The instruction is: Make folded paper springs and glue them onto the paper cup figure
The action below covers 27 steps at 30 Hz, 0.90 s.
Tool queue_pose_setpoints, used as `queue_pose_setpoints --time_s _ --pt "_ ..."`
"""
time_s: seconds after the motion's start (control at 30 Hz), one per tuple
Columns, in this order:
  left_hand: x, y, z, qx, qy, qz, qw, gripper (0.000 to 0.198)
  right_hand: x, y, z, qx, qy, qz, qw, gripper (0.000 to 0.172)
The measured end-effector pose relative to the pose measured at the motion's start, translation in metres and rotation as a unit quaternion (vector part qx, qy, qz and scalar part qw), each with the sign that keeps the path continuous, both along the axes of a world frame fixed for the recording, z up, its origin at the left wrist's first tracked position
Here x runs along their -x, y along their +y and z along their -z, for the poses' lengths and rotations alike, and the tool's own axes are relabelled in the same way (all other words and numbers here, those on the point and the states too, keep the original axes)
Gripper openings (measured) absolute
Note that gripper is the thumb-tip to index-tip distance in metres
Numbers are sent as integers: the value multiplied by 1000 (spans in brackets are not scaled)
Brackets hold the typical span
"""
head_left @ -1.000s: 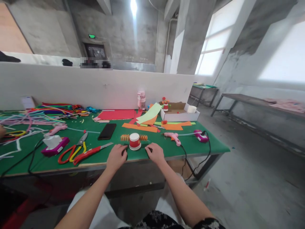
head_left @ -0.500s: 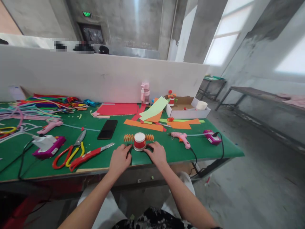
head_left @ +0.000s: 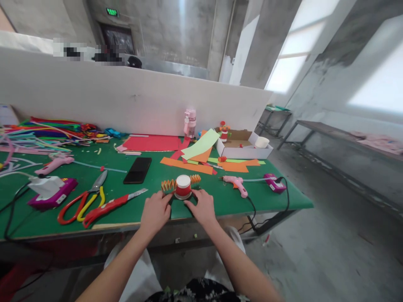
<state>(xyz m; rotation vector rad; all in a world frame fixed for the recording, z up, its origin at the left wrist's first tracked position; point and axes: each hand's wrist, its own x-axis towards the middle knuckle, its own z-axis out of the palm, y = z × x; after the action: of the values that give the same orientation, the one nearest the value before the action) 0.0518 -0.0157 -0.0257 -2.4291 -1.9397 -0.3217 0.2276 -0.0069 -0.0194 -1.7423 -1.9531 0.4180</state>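
An upturned red paper cup with a white bottom (head_left: 183,186) stands near the front edge of the green table (head_left: 132,212). Folded orange paper strips (head_left: 168,185) stick out from both of its sides. My left hand (head_left: 155,212) is at the cup's left foot with its fingers curled in a pinch. My right hand (head_left: 203,207) is at the cup's right foot, its fingers also pressed together. Both hands touch the cup's base. A thin dark piece (head_left: 171,199) shows between them, and I cannot make out what it is.
Red scissors (head_left: 107,206) and yellow-handled pliers (head_left: 90,197) lie to the left, with a black phone (head_left: 137,170) behind them. A pink glue gun (head_left: 236,182) with a cable lies to the right. Coloured paper sheets (head_left: 201,155), a white box (head_left: 242,147) and pipe cleaners (head_left: 47,134) fill the back.
Both hands have moved inward from either side of the cup until they meet at its base. The camera has tilted down a little and shifted left.
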Motion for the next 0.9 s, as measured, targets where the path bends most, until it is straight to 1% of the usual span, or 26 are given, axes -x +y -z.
queue_pose_setpoints --time_s 0.07,0.13,0.2,0.23,0.27,0.33,0.37,0.4,0.47,0.5,0.57,0.63,0.7,0.8,0.9 --pt "0 -6 2 -17 -12 15 1000 43 -4 3 -1 14 -13 0 1000 53" --pt "6 -12 5 -26 -57 53 997 37 -12 5 -1 20 -21 4 1000 62" --pt "19 -12 6 -25 -120 86 989 29 -20 5 1 12 -15 11 1000 65" --pt "27 -9 5 -24 -152 92 984 26 -23 5 2 6 -6 13 1000 65" --pt "35 -4 3 -25 -182 85 979 24 -25 4 3 1 5 17 1000 65" --pt "46 12 -3 -28 -259 47 964 18 -25 3 4 -3 31 21 999 66" --pt "48 23 -7 -21 -317 27 948 14 -23 3 4 -4 43 23 999 67" --pt "46 33 -10 -2 -386 13 922 14 -19 4 4 -6 54 25 998 67" --pt "36 53 -14 67 -505 17 861 21 -10 7 4 -12 70 25 997 64" --pt "29 60 -14 100 -538 24 837 25 -6 9 5 -17 77 25 997 62" --pt "14 68 -11 137 -558 34 818 29 0 13 6 -22 95 25 995 56" --pt "4 67 -5 148 -556 35 817 31 1 19 8 -16 124 23 992 52" --pt "2 61 1 151 -556 31 816 31 -3 22 11 -6 150 11 989 45" --pt "12 50 7 141 -551 14 822 29 -17 23 14 -8 169 -1 986 32" --pt "26 44 8 118 -540 1 833 24 -34 19 16 -45 192 19 980 29"
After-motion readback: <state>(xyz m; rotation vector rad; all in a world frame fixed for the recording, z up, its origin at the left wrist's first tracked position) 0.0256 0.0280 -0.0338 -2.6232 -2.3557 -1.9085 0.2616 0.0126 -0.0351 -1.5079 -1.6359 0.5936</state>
